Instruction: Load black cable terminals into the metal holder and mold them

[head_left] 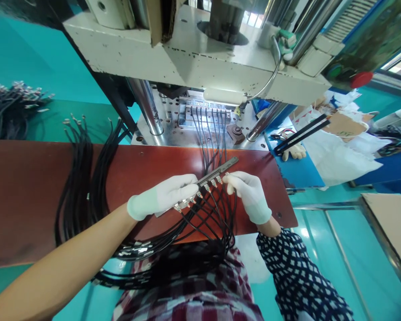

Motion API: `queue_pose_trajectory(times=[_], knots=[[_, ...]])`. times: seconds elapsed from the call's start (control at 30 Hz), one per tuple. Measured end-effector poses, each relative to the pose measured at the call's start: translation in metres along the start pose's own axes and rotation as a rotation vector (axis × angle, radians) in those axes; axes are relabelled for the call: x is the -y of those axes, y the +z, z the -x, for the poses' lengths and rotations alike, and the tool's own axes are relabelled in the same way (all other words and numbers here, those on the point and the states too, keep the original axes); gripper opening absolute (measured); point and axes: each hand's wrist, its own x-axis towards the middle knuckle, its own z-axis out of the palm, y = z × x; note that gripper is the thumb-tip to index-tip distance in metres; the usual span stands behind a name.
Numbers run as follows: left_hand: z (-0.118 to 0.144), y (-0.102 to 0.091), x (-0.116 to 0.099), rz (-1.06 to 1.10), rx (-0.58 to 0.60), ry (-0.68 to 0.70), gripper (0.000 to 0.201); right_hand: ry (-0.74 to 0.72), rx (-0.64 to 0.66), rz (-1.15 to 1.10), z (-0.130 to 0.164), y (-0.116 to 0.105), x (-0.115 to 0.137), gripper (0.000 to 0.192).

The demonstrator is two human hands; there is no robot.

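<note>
1. The metal strip (205, 180) sits dead centre, held slanted just above the reddish-brown surface (36, 187), its far end rising toward the machine.
2. Left hand (163, 196), in a white glove, has its grip closed along the strip's near end, fingers laid flat over the top and the thumb side hidden beneath.
3. Right hand (249, 191), gloved too, pinches at the strip's upper half: fingertips closed on one of the small metal terminals (217, 180) just where it meets the strip.
4. Those terminals line up in a row along the strip's lower edge, each on the end of a black wire (214, 214).
5. The wires loop down from the strip and gather into a dark bundle (173, 263) over the near edge of the surface, against the checked shirt.
6. More black wires (207, 133) run up from behind the strip into a metal fixture (203, 111) on the machine bed, side by side.
7. The press (187, 58), white-painted and chipped, hangs overhead on shiny steel columns (149, 107).
8. Left of the hands, a thick hank of black cables (83, 178) drapes across the surface; another heap (10, 107) lies well apart at far left on the green top.
9. Off to the right, a spare glove (296, 151) lies on a blue ledge beside white bags (337, 151).
</note>
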Motion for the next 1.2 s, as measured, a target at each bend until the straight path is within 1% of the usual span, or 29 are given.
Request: queue_pose_trajectory(times=[0.1,0.23,0.33,0.47,0.53,0.6,0.67,0.73,0.83,0.93,1.0,1.1,1.2], knots=[[0.0,0.0,0.001,0.005,0.012,0.01,0.038,-0.009,0.072,0.019,-0.005,0.001,0.003,0.035],[0.0,0.001,0.0,-0.01,0.032,0.01,0.038,0.028,0.07,-0.042,-0.006,0.002,0.0,0.03],[0.0,0.002,-0.002,-0.134,0.015,0.035,0.039,0.017,0.06,-0.024,-0.005,0.001,0.001,0.029],[0.0,0.003,-0.002,-0.405,-0.069,0.077,0.038,-0.034,0.051,0.085,-0.006,0.001,0.005,0.03],[0.0,0.005,0.0,-0.449,-0.083,0.07,0.038,-0.08,0.057,0.134,-0.006,0.001,0.005,0.032],[0.0,0.005,0.0,-0.421,-0.083,0.086,0.038,-0.129,0.062,0.188,-0.004,0.0,0.003,0.034],[0.0,0.006,0.0,-0.367,-0.078,0.103,0.038,-0.177,0.022,0.291,0.0,-0.001,-0.001,0.029],[0.0,0.006,0.0,-0.324,-0.064,0.101,0.037,-0.244,-0.081,0.461,0.006,-0.001,-0.006,0.02],[0.0,0.005,-0.001,-0.305,-0.062,0.092,0.037,-0.411,-0.247,0.706,0.012,0.002,-0.01,0.014],[0.0,0.005,-0.001,-0.307,-0.068,0.086,0.037,-0.584,-0.334,0.849,0.012,0.007,-0.012,0.014],[0.0,0.005,-0.001,-0.319,-0.068,0.09,0.038,-0.652,-0.362,0.919,0.009,0.008,-0.013,0.016],[-0.001,0.006,-0.001,-0.335,-0.069,0.103,0.039,-0.678,-0.385,0.948,0.006,0.008,-0.014,0.021],[-0.002,0.007,-0.003,-0.325,-0.077,0.099,0.041,-0.621,-0.34,0.91,0.007,0.005,-0.014,0.018]])
